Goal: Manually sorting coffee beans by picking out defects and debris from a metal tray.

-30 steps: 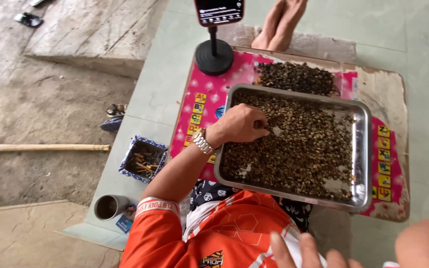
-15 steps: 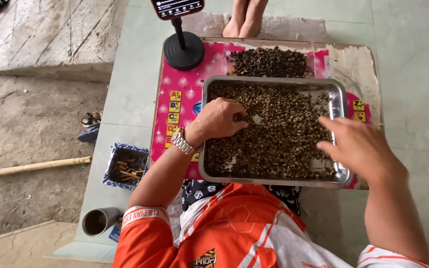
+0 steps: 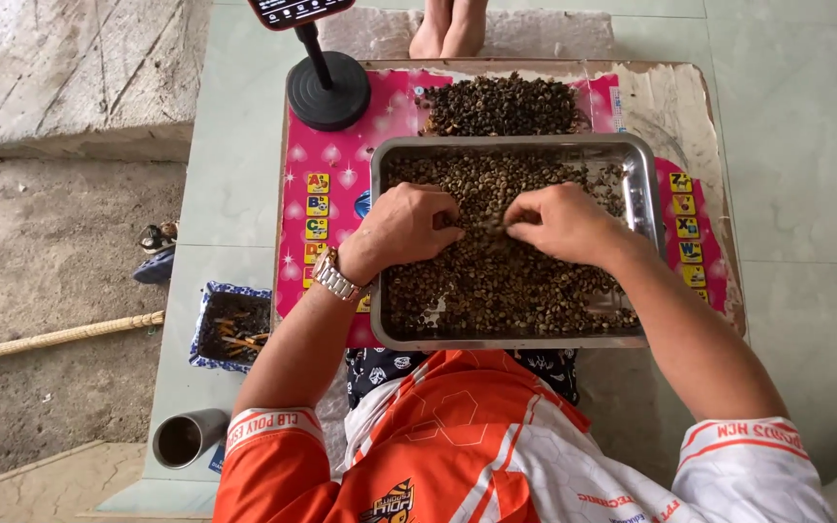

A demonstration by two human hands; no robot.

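A rectangular metal tray (image 3: pixel 647 174) lies on a pink mat (image 3: pixel 326 160) and is filled with small brown beans (image 3: pixel 496 281). My left hand (image 3: pixel 404 225), with a metal wristwatch, rests on the beans at the tray's middle left, fingers curled and pinching among them. My right hand (image 3: pixel 562 223) lies on the beans just right of it, fingers bent toward the left hand. The fingertips of both hands nearly meet at the tray's centre. Whether either hand grips a bean is hidden.
A heap of darker beans (image 3: pixel 501 105) lies on the mat behind the tray. A black round stand (image 3: pixel 328 90) holds a phone at the back left. A small blue patterned dish (image 3: pixel 232 327) and a metal cup (image 3: pixel 186 438) sit at my left. Someone's bare feet (image 3: pixel 448 29) are beyond the mat.
My right hand came up from near my lap, crossed the tray's right side and now rests on the beans beside my left hand. The view shifted rightward.
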